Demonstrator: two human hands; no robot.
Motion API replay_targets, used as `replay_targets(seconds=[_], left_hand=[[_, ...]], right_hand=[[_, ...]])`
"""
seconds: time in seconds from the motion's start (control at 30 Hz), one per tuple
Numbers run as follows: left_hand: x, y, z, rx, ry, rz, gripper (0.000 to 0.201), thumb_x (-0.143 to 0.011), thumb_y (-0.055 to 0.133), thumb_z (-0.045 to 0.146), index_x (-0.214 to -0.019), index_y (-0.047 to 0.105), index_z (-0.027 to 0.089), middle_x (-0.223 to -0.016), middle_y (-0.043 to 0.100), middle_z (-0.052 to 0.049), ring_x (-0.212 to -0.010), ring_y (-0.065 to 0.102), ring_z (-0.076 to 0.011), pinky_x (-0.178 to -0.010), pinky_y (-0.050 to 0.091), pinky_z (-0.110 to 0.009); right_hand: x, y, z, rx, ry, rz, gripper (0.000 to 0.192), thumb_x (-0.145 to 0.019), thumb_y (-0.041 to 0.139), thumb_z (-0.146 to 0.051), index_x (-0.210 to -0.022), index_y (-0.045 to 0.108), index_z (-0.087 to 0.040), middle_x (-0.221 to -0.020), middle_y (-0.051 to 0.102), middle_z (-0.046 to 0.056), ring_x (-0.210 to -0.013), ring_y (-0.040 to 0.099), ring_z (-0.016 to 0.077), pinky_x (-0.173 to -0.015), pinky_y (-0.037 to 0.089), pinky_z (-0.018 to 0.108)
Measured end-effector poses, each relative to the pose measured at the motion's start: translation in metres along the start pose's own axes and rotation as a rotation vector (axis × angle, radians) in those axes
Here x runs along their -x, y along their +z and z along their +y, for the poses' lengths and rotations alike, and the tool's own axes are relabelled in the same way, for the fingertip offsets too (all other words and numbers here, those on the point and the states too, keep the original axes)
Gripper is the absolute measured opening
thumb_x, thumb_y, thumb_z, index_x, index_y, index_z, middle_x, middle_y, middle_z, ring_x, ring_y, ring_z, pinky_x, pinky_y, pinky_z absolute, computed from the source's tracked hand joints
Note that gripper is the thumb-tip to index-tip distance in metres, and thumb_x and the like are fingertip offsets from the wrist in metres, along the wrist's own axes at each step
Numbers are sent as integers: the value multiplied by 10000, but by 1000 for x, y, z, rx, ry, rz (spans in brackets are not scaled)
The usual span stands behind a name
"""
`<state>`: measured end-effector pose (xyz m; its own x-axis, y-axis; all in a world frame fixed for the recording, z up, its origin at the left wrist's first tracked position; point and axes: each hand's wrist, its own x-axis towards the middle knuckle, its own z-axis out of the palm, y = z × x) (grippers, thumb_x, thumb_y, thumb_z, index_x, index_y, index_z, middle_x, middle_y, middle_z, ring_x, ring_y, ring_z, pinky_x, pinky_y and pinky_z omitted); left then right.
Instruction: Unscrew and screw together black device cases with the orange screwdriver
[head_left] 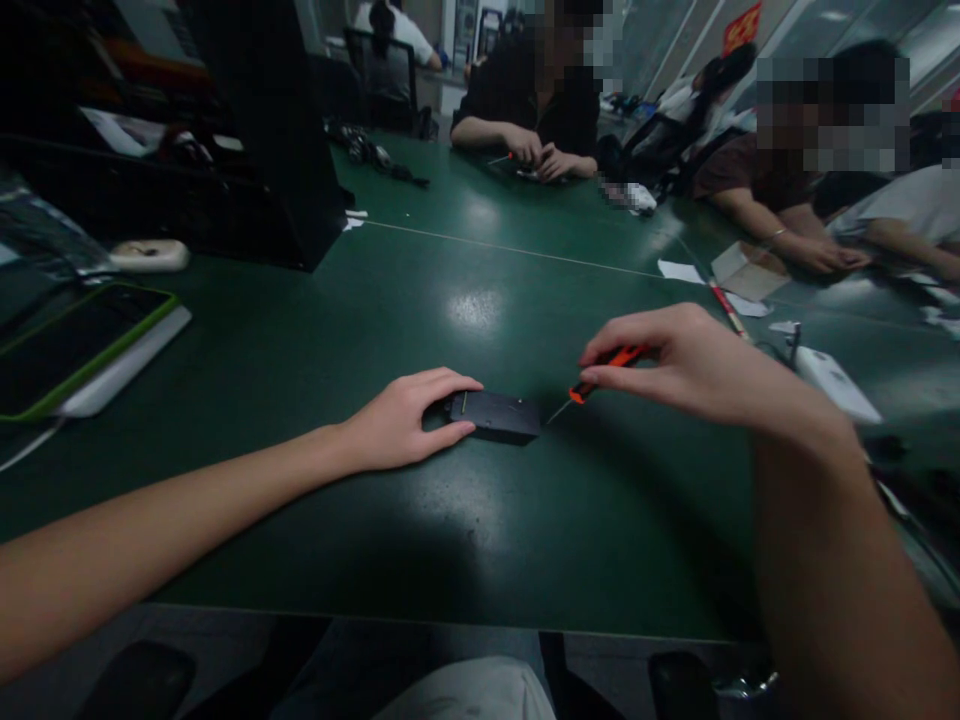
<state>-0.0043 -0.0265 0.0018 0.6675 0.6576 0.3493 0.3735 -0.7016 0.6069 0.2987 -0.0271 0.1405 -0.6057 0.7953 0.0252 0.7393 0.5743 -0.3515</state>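
A small black box-shaped device (501, 416) lies flat on the green table (337, 545). My left hand (409, 418) grips its left end, thumb along the near side and fingers along the far side. In my right hand (667, 365) is a screwdriver (613, 370) with an orange and black handle, pinched between thumb and fingers. Its thin metal shaft slants down to the left, and the tip is close to the device's right end. Whether the tip touches the device or the table, I cannot tell.
On the left, a phone in a green case (90, 345) rests on a white object, near a black rack (255, 190). At right lie a white device (836, 385) and an open cardboard box (748, 270). Across the table, a person's hands (536, 152) hold another screwdriver.
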Motion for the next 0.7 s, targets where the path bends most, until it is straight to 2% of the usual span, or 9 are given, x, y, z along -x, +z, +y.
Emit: replay_targets(seconds=[0.13, 0.23, 0.37, 0.5, 0.57, 0.7], left_hand=[[-6, 4, 2, 30, 47, -14, 458, -951, 666, 361, -1359, 578, 172, -1319, 650, -102, -1201, 623, -247, -1034, 496, -386], [-11, 6, 3, 51, 59, -24, 452, -933, 696, 351, -1339, 596, 178, -1305, 664, -94, -1192, 631, -243, -1030, 499, -382], [-13, 6, 4, 60, 34, -34, 423, -931, 706, 362, -1303, 619, 180, -1264, 679, -86, -1146, 650, -234, -991, 513, -364], [-12, 5, 5, 43, 17, -39, 406, -935, 703, 366, -1292, 622, 188, -1259, 678, -78, -1150, 645, -231, -983, 510, -351], [-12, 4, 6, 34, 12, -44, 406, -936, 703, 371, -1291, 622, 191, -1258, 677, -74, -1149, 642, -231, -984, 506, -349], [-12, 4, 7, 20, 3, -51, 399, -940, 694, 391, -1278, 626, 190, -1247, 681, -76, -1139, 642, -235, -984, 502, -356]], right_hand=[[20, 26, 17, 141, -60, -47, 320, -990, 562, -424, -951, 778, -191, -877, 744, 48, -748, 683, 147, -678, 485, 268], [31, 44, 20, 314, -118, -8, 379, -1020, 512, -412, -858, 764, -180, -738, 686, 30, -632, 636, 126, -597, 434, 262], [41, 52, 22, 544, -217, 257, 449, -1001, 550, -375, -605, 614, -172, -556, 531, -5, -491, 503, 102, -493, 322, 277], [49, 47, 26, 628, -230, 523, 441, -947, 626, -257, -536, 490, -175, -502, 453, -33, -442, 408, 67, -447, 263, 261], [50, 46, 27, 646, -219, 582, 439, -934, 634, -234, -532, 468, -177, -491, 444, -37, -440, 402, 64, -438, 260, 254], [47, 50, 25, 669, -231, 584, 441, -927, 637, -234, -527, 459, -181, -485, 449, -40, -436, 398, 65, -428, 256, 256]])
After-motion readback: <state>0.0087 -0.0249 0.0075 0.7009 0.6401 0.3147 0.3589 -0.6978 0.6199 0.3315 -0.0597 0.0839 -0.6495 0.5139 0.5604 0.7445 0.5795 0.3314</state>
